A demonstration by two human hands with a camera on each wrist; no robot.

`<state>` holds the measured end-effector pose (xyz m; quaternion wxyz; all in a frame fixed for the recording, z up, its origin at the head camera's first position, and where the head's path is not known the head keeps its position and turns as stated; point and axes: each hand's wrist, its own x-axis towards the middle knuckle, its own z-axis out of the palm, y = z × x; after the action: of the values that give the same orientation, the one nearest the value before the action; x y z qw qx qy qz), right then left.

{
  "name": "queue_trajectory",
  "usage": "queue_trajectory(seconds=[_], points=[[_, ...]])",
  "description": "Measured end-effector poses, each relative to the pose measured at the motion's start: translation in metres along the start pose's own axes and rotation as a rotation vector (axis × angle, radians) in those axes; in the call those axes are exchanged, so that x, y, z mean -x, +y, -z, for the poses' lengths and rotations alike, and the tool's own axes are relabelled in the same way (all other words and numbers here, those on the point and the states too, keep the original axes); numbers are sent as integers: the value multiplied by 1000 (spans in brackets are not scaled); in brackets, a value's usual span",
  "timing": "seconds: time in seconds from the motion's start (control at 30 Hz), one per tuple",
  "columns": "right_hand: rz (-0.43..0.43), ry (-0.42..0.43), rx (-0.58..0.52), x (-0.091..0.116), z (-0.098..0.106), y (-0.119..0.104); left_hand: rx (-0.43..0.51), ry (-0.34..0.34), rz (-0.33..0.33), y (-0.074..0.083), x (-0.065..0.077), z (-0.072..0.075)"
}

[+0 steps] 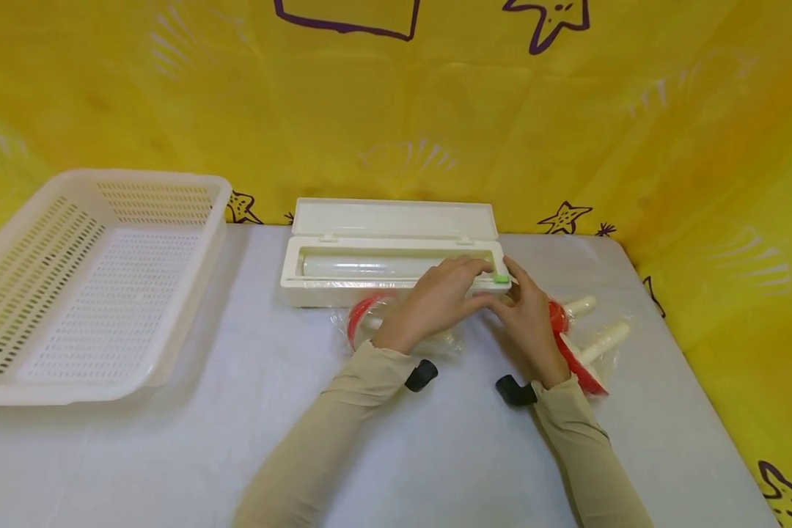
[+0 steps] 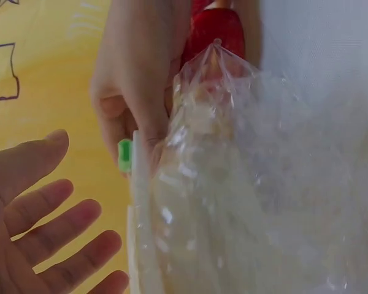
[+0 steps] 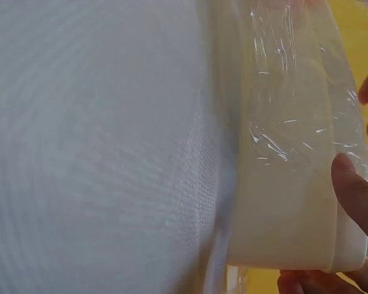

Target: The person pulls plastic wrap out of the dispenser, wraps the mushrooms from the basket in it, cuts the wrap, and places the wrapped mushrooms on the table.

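Note:
A white cling film dispenser box (image 1: 330,293) stands at the back of the table with its lid (image 1: 396,218) raised. Inside lies a roll of cling film (image 1: 363,265), and clear film hangs over the front wall. My right hand (image 1: 528,315) grips the box's right end, thumb on the front, close to a green slide cutter (image 1: 501,279). Over the right half of the box is my left hand (image 1: 438,297); its fingers (image 2: 67,245) are spread and hold nothing in the left wrist view. A film-wrapped red and cream plunger-like piece (image 1: 363,319) lies partly hidden under my left wrist.
A white slotted plastic basket (image 1: 188,315) stands at the left. Right of my right wrist lie more red and cream plunger-like pieces (image 1: 584,367), at least one in clear film. A yellow patterned cloth (image 1: 396,110) hangs behind the table (image 1: 435,455).

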<state>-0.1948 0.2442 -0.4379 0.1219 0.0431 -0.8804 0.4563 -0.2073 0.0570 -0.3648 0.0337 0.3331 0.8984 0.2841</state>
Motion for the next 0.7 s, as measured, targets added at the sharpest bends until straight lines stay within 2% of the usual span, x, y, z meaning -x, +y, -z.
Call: queue_trajectory(seconds=[0.17, 0.5, 0.7], points=[[-35, 14, -16, 0, 1, 1, -46, 13, 16, 6, -14, -11], [-68, 91, -181, -2, -6, 5, -151, 135, 8, 9, -32, -30], [-75, 94, -199, -2, -4, 4, -117, 158, 29, 9, -40, -37]])
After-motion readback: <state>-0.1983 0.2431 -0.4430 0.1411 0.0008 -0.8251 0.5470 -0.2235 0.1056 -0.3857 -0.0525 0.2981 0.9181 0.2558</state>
